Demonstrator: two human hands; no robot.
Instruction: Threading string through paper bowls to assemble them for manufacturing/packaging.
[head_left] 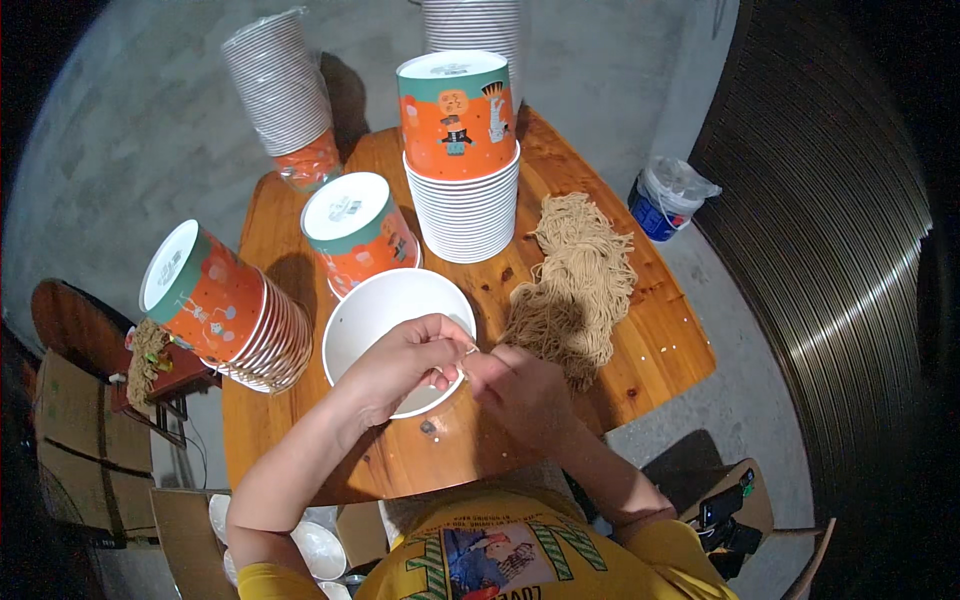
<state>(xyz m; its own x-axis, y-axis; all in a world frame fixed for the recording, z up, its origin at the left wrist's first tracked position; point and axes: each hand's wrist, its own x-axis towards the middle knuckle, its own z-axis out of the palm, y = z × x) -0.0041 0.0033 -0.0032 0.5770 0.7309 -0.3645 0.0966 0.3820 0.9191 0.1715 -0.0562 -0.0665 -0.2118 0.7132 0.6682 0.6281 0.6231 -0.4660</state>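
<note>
Over the near right rim of a white paper bucket point(345, 335), my left hand point(405, 365) and my right hand point(525, 395) meet with fingers pinched together. Something thin and pale shows between the fingertips, too small to name. The bucket stands mouth up, its inside partly hidden by my left hand and wrist. Beyond my right hand lies a long heap of tan yarn-like strands point(580, 265) on the wooden table point(640, 370). Right behind the white bucket is an upside-down orange and green paper bucket point(360, 235).
A tall stack of upturned paper buckets point(462, 205) stands at the back, with a plastic-wrapped stack point(285, 90) left of it. Another stack point(230, 310) leans at the table's left edge, strands around its lower rims. On the floor are a blue pail point(655, 215) and cardboard boxes point(90, 430).
</note>
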